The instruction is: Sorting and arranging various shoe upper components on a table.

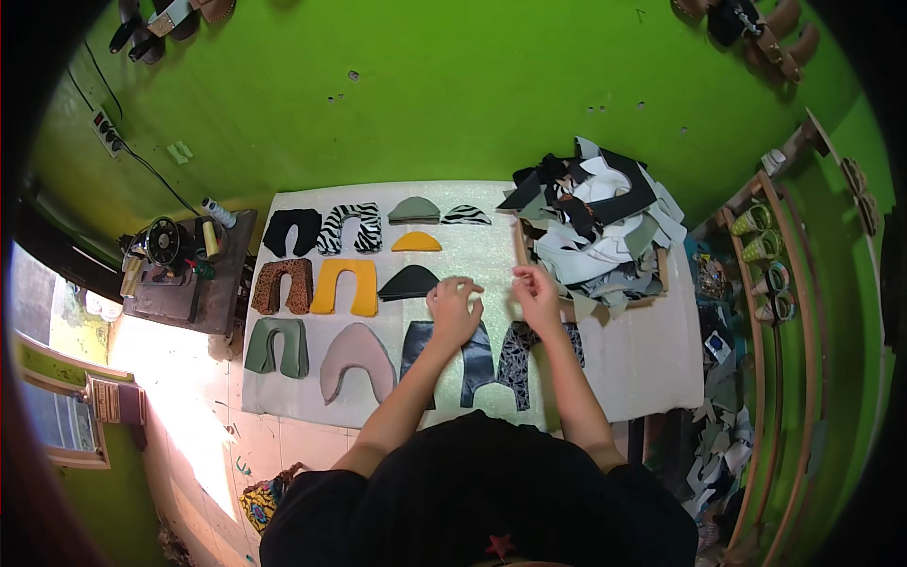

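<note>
Above the front row of cut U-shaped pieces, my left hand (455, 308) has its fingers bent but apart, and nothing shows in it. It is nearest a black half-moon piece (406, 283) and, below the wrist, a shiny black U-shaped piece (477, 364). My right hand (537, 298) is closed, fingertips pinched together; what they hold, if anything, is too small to see. Under that forearm lies a black-and-grey patterned U-shaped piece (515, 364), partly hidden. More U-shaped pieces lie leftward: beige (357, 352), green (277, 348), yellow (345, 276), leopard-print (282, 274), zebra-print (350, 215) and black (292, 230).
A box (521, 244) heaped with scraps (605, 213) stands at the table's (661, 369) right. Half-moon pieces in grey-green (414, 209), zebra (466, 215) and yellow (417, 243) lie at the back. A sewing machine (165, 244) is left; a wooden shoe rack (756, 378) is right.
</note>
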Tool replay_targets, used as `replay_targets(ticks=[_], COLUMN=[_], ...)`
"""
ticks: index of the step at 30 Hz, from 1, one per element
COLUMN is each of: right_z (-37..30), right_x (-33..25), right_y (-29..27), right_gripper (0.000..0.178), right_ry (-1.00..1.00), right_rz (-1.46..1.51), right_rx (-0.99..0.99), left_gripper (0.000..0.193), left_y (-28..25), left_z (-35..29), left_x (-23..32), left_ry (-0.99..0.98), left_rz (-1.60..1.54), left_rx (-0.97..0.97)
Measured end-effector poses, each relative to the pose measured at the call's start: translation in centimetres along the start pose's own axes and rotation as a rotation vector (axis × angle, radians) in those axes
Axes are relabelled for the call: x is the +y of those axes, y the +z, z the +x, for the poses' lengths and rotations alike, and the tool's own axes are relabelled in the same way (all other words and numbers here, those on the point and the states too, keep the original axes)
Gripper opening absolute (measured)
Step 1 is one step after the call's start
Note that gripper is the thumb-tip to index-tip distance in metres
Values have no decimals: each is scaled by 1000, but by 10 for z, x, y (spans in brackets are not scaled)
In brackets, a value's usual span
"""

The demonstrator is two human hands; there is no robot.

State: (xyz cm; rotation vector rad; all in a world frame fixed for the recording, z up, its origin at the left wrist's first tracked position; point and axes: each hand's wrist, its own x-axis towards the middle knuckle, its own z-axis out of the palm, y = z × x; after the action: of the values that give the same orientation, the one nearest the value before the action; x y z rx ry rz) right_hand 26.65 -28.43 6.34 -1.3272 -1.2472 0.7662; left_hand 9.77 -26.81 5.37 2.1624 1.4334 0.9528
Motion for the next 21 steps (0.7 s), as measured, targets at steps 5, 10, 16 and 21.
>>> replay_targets(ticks=[5,10,16,21], right_z=[7,16,33,67], right_x=[-17,-25,-15,-4], right_y=[-41,-70,-95,-104], right_gripper=[15,15,15,15], right_ry=[-84,-111,-93,-132], right_rz=[-82,-231,-268,-262], right_rx=[109,170,190,182], left_gripper=[19,20,28,33], left_y=[5,29,76,111], left_z=[39,91,136,163], left_x=[11,-1,-13,-31], left_ry=[34,22,-7,20], left_rz=[-31,-5,205,365], left_rx=[6,-42,-276,-451])
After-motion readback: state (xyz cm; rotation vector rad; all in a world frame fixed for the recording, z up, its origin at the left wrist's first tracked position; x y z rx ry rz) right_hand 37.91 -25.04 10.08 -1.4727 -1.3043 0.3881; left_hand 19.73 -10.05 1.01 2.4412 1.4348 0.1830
